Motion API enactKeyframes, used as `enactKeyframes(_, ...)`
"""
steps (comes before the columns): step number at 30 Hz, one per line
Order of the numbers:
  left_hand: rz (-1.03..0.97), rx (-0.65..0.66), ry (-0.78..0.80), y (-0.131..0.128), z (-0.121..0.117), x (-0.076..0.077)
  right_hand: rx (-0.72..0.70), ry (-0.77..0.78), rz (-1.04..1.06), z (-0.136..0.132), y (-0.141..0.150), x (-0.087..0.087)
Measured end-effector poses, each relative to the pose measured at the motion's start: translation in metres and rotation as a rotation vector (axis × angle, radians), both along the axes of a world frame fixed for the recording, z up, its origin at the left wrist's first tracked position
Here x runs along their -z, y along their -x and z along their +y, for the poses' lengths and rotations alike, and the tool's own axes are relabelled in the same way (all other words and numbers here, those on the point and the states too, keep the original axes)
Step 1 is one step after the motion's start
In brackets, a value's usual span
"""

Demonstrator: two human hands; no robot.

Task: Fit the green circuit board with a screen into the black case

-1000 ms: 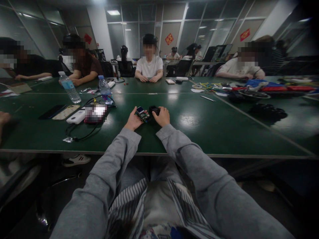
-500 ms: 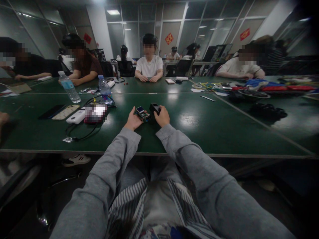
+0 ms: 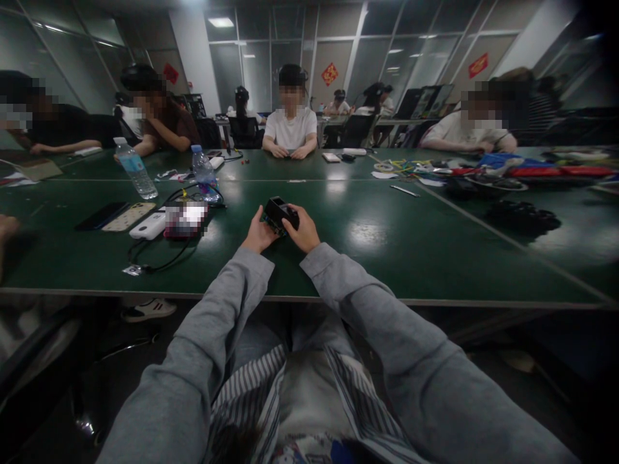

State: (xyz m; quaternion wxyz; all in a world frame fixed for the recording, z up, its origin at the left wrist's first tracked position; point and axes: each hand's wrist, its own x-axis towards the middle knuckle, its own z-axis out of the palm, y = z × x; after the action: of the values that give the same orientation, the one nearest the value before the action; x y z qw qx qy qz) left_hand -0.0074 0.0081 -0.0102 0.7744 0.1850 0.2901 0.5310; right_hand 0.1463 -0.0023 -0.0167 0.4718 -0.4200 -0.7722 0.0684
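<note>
My left hand (image 3: pixel 258 234) is closed around the edge of a small circuit board (image 3: pixel 275 229), just above the table in front of me. Only a strip of green board and parts shows, since a black plastic case (image 3: pixel 276 210) lies over it. The case has a rectangular window in its top. My right hand (image 3: pixel 305 231) grips the right end of this case with thumb and fingers. Case and board overlap and appear to touch; whether the case is seated on the board I cannot tell.
On the green table (image 3: pixel 387 264), phones, a white power bank (image 3: pixel 147 223) and a black cable lie to the left. Two water bottles (image 3: pixel 135 169) stand behind them. A pen-like stick (image 3: pixel 405 191) and a heap of wires (image 3: pixel 411 169) are on the right. Several people sit around.
My right hand has moved left, bringing the black case over the circuit board and covering its little screen. My left hand has stayed about where it was.
</note>
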Motion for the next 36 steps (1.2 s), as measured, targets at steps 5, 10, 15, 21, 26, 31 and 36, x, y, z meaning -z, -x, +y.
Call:
enactKeyframes(5,-0.007,-0.005,-0.007,-0.002,-0.001,-0.004,-0.1,-0.01,-0.007,0.01,-0.001,0.012)
enactKeyframes(10,-0.011,-0.011,-0.049,-0.004,-0.002,-0.007,-0.256,0.063,-0.077,0.019,-0.001,0.024)
enactKeyframes(15,0.073,-0.033,-0.022,-0.004,-0.003,-0.007,-0.293,0.188,0.11,0.021,0.001,0.022)
enactKeyframes(21,0.098,-0.022,-0.093,-0.003,-0.005,-0.006,-0.26,0.592,0.512,0.029,0.002,0.02)
enactKeyframes(26,0.108,0.006,-0.141,-0.004,-0.008,-0.008,-0.343,0.752,0.685,0.026,-0.001,0.014)
enactKeyframes(31,0.103,0.037,-0.155,-0.005,-0.012,-0.012,-0.384,0.839,0.73,0.02,-0.003,0.006)
enactKeyframes(36,0.112,0.037,-0.152,-0.006,-0.015,-0.014,-0.405,0.846,0.779,0.018,-0.002,0.004)
